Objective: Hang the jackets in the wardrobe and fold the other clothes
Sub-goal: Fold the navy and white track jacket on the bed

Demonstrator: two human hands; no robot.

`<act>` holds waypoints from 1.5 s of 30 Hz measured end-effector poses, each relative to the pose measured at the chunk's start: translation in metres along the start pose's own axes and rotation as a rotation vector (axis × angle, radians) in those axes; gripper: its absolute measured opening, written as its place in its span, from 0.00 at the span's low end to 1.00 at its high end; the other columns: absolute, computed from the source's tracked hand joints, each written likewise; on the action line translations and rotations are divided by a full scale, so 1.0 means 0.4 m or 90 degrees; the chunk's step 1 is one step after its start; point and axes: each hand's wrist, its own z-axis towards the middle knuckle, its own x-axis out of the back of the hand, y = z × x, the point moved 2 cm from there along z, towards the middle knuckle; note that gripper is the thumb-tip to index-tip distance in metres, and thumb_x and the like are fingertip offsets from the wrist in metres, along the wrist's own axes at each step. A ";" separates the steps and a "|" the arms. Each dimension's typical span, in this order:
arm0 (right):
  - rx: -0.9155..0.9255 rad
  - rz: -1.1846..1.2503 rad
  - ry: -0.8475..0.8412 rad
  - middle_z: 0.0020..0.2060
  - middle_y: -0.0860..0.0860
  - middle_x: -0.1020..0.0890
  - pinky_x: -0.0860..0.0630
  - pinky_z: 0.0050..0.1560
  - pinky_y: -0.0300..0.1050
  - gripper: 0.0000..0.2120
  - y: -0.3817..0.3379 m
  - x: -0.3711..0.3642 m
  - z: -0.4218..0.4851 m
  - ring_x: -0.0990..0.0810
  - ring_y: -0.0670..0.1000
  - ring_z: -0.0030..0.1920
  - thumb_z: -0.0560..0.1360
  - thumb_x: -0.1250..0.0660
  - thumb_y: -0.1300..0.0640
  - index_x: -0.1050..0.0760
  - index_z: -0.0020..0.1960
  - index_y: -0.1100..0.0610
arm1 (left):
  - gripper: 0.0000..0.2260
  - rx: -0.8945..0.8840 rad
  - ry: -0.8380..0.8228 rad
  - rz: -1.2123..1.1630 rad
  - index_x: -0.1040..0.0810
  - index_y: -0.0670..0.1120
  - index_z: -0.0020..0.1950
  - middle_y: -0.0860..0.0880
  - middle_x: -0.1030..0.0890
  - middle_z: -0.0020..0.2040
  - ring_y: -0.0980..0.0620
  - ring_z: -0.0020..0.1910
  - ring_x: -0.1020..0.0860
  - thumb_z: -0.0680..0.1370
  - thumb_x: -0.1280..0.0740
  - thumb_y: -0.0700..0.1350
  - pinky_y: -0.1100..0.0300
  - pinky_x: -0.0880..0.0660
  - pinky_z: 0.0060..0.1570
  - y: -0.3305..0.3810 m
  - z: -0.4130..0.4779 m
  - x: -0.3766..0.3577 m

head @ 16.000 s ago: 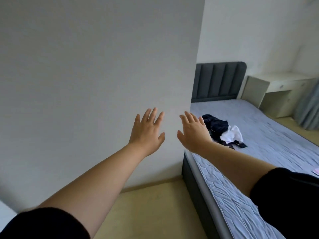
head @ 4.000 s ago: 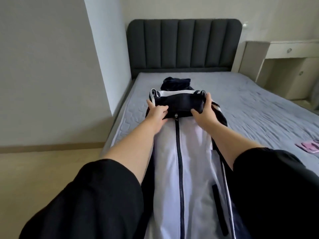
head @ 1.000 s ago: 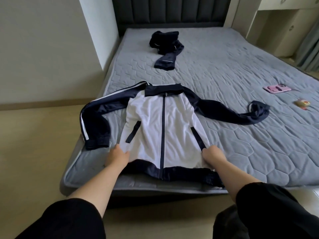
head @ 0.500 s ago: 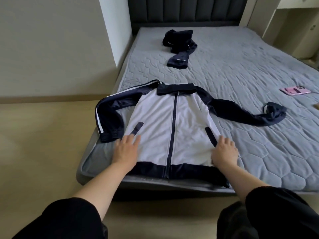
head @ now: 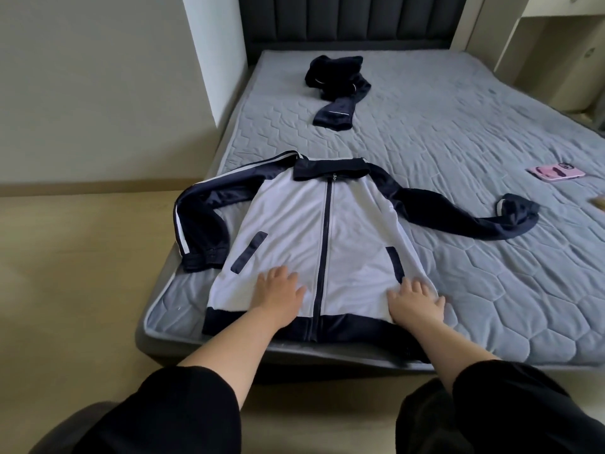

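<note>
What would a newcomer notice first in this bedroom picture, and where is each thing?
A white and navy jacket lies spread flat at the near end of the bed, with the left hand and right hand pressing flat on its lower front. Farther up, near the headboard, sits a crumpled dark garment, and a pink phone lies at the right.

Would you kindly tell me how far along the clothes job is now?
Done: the jacket lies flat, zipped, on the bed. In hand: left hand and right hand press its lower front. Left: hanging it up, and folding the dark garment near the headboard.
</note>
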 end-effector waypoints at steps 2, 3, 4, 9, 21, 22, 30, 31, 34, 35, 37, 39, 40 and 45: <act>-0.049 0.018 0.026 0.71 0.54 0.36 0.44 0.69 0.58 0.25 0.003 0.002 0.022 0.41 0.55 0.72 0.79 0.55 0.48 0.40 0.72 0.59 | 0.22 -0.027 -0.021 -0.027 0.42 0.48 0.74 0.45 0.42 0.75 0.45 0.73 0.44 0.82 0.52 0.55 0.49 0.45 0.71 0.056 0.034 -0.010; -0.045 0.017 0.052 0.67 0.56 0.31 0.39 0.65 0.57 0.24 -0.003 0.009 0.038 0.36 0.57 0.68 0.79 0.54 0.48 0.35 0.68 0.60 | 0.24 -0.035 -0.042 -0.039 0.46 0.49 0.76 0.46 0.47 0.77 0.45 0.75 0.49 0.82 0.53 0.56 0.48 0.48 0.72 0.082 0.055 -0.014; -0.036 0.022 0.075 0.61 0.57 0.26 0.34 0.61 0.55 0.22 -0.012 0.021 0.053 0.32 0.58 0.64 0.80 0.53 0.49 0.31 0.64 0.60 | 0.24 -0.037 -0.064 -0.048 0.49 0.50 0.77 0.47 0.51 0.78 0.46 0.76 0.53 0.82 0.53 0.56 0.48 0.50 0.72 0.107 0.080 -0.020; -0.039 0.042 0.097 0.48 0.55 0.26 0.30 0.42 0.47 0.12 -0.002 0.072 0.187 0.26 0.58 0.45 0.78 0.49 0.61 0.28 0.55 0.60 | 0.25 -0.045 -0.124 -0.053 0.56 0.53 0.78 0.49 0.58 0.78 0.46 0.76 0.59 0.81 0.56 0.58 0.44 0.54 0.72 0.212 0.235 -0.045; -0.337 1.326 0.110 0.65 0.61 0.28 0.27 0.58 0.52 0.22 0.250 0.162 0.482 0.26 0.62 0.63 0.80 0.40 0.57 0.39 0.72 0.61 | 0.29 -0.129 -0.152 -0.120 0.66 0.63 0.74 0.53 0.64 0.77 0.47 0.75 0.64 0.79 0.53 0.63 0.34 0.58 0.68 0.448 0.505 -0.077; -0.328 1.358 0.125 0.67 0.58 0.29 0.28 0.59 0.51 0.22 0.269 0.168 0.505 0.27 0.60 0.65 0.80 0.41 0.57 0.38 0.72 0.60 | 0.30 -0.130 -0.134 -0.110 0.67 0.62 0.73 0.53 0.63 0.77 0.46 0.75 0.64 0.78 0.53 0.64 0.33 0.58 0.67 0.469 0.519 -0.084; -0.325 1.305 0.157 0.59 0.53 0.22 0.25 0.57 0.42 0.09 0.372 0.247 0.638 0.22 0.51 0.58 0.79 0.38 0.56 0.26 0.59 0.55 | 0.33 -0.204 0.050 0.049 0.58 0.44 0.77 0.47 0.54 0.78 0.48 0.77 0.58 0.79 0.55 0.62 0.36 0.58 0.68 0.552 0.614 -0.126; -0.344 1.279 0.162 0.63 0.57 0.25 0.26 0.56 0.38 0.07 0.394 0.258 0.661 0.23 0.52 0.57 0.80 0.41 0.58 0.26 0.55 0.57 | 0.33 -0.221 0.061 0.055 0.58 0.44 0.77 0.46 0.54 0.78 0.49 0.77 0.57 0.79 0.56 0.62 0.37 0.58 0.69 0.559 0.629 -0.127; -0.399 1.219 0.295 0.68 0.63 0.31 0.29 0.42 0.25 0.15 0.455 0.327 0.731 0.27 0.58 0.63 0.81 0.45 0.63 0.32 0.66 0.66 | 0.33 -0.270 0.083 0.081 0.60 0.44 0.77 0.46 0.57 0.78 0.50 0.76 0.59 0.78 0.57 0.60 0.42 0.58 0.71 0.566 0.656 -0.137; -0.417 1.181 0.383 0.68 0.60 0.30 0.29 0.47 0.29 0.18 0.483 0.359 0.751 0.28 0.57 0.65 0.81 0.44 0.61 0.35 0.69 0.65 | 0.33 -0.286 0.084 0.094 0.61 0.44 0.77 0.47 0.58 0.78 0.50 0.76 0.60 0.78 0.59 0.60 0.44 0.58 0.71 0.567 0.664 -0.139; -0.383 1.055 0.531 0.68 0.55 0.29 0.34 0.56 0.34 0.21 0.515 0.440 0.773 0.29 0.53 0.67 0.80 0.42 0.57 0.37 0.71 0.60 | 0.32 -0.315 0.086 0.117 0.60 0.46 0.77 0.47 0.59 0.78 0.50 0.76 0.61 0.76 0.63 0.59 0.46 0.58 0.72 0.572 0.678 -0.137; -0.314 1.009 0.575 0.69 0.54 0.31 0.35 0.58 0.34 0.27 0.517 0.511 0.802 0.30 0.52 0.67 0.78 0.39 0.53 0.43 0.74 0.60 | 0.31 -0.331 0.087 0.133 0.61 0.48 0.77 0.46 0.58 0.78 0.49 0.76 0.61 0.75 0.64 0.58 0.46 0.58 0.72 0.583 0.694 -0.131; -0.306 1.031 0.568 0.70 0.54 0.32 0.35 0.60 0.36 0.31 0.516 0.528 0.813 0.31 0.52 0.67 0.78 0.39 0.50 0.46 0.75 0.59 | 0.31 -0.333 0.084 0.137 0.61 0.49 0.77 0.45 0.58 0.78 0.49 0.76 0.61 0.76 0.62 0.57 0.47 0.58 0.72 0.588 0.701 -0.128; -0.426 1.400 0.310 0.64 0.50 0.25 0.27 0.56 0.48 0.23 0.549 0.444 0.818 0.24 0.54 0.55 0.75 0.39 0.39 0.29 0.63 0.51 | 0.31 -0.331 0.081 0.148 0.61 0.51 0.77 0.44 0.59 0.78 0.48 0.76 0.61 0.76 0.59 0.58 0.47 0.57 0.72 0.590 0.715 -0.129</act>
